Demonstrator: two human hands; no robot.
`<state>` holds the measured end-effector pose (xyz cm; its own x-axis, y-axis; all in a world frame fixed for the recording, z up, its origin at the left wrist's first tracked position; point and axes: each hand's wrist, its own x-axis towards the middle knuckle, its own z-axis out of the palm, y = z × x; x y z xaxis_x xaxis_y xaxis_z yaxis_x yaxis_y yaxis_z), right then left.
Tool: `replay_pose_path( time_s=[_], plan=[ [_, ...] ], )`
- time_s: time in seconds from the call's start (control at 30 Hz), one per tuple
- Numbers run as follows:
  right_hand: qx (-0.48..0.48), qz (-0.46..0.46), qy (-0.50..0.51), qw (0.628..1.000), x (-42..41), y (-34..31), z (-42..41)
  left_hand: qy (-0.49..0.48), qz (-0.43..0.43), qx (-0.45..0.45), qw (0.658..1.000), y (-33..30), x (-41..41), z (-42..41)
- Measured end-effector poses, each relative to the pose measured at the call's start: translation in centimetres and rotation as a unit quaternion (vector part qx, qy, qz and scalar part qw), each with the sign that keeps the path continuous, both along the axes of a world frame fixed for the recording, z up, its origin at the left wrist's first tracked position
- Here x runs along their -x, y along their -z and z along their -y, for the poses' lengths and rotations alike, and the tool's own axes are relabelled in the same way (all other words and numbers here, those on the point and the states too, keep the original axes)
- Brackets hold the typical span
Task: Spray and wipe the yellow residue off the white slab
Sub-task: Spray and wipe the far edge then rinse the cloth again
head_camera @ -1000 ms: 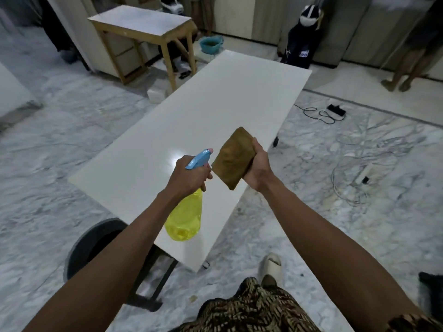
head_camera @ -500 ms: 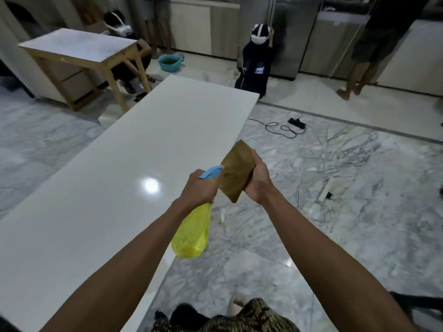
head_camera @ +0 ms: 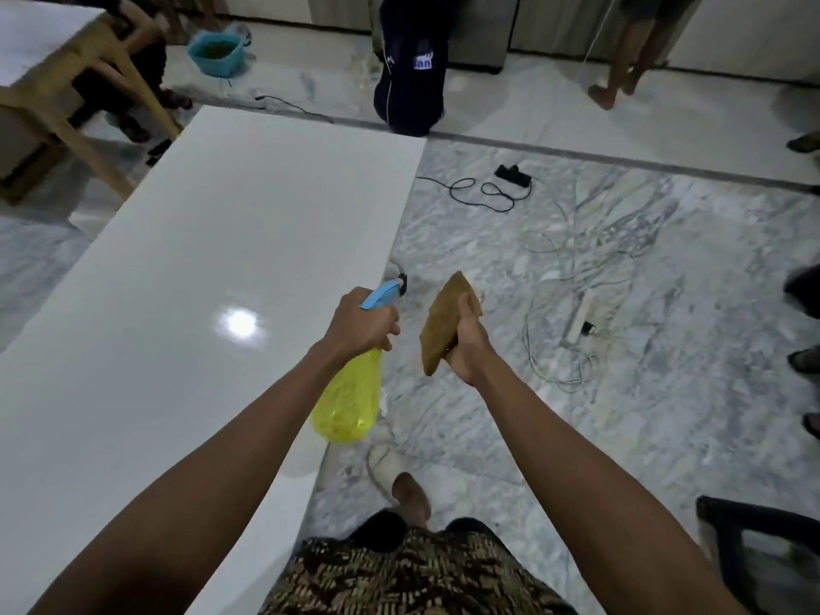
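A yellow spray bottle (head_camera: 348, 403) with a blue nozzle is gripped by the left hand (head_camera: 361, 324), fingers curled round its neck, held over the right edge of the white slab (head_camera: 199, 268). A folded brown cloth (head_camera: 443, 321) is clasped in the right hand (head_camera: 470, 344), just beside the bottle, above the marble floor (head_camera: 643, 392). A light is reflected on the slab.

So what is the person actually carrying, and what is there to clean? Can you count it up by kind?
Spray bottles: 1, yellow spray bottle gripped by the left hand
Cloths: 1, brown cloth gripped by the right hand
Slabs: 1, white slab
Total: 3
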<state>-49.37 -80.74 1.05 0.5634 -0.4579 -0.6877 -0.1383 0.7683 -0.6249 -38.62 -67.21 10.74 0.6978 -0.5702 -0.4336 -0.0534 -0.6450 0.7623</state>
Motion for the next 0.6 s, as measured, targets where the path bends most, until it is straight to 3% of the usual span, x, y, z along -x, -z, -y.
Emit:
replay_pose_path(
  time_s=[0.17,0.37,0.6],
  plan=[
    [0.004,-0.068,0.009,0.998,-4.4,3.9,5.8,0.029,0.017,-0.005,0.999,1.2,-5.9,6.5],
    [0.017,-0.062,0.007,0.998,-12.4,5.4,14.8,0.010,-0.017,0.004,1.000,1.6,-12.3,14.6],
    [0.151,-0.115,-0.036,0.981,-26.9,3.6,29.3,-0.023,-0.011,0.015,1.000,1.9,-20.6,24.1]
  ],
)
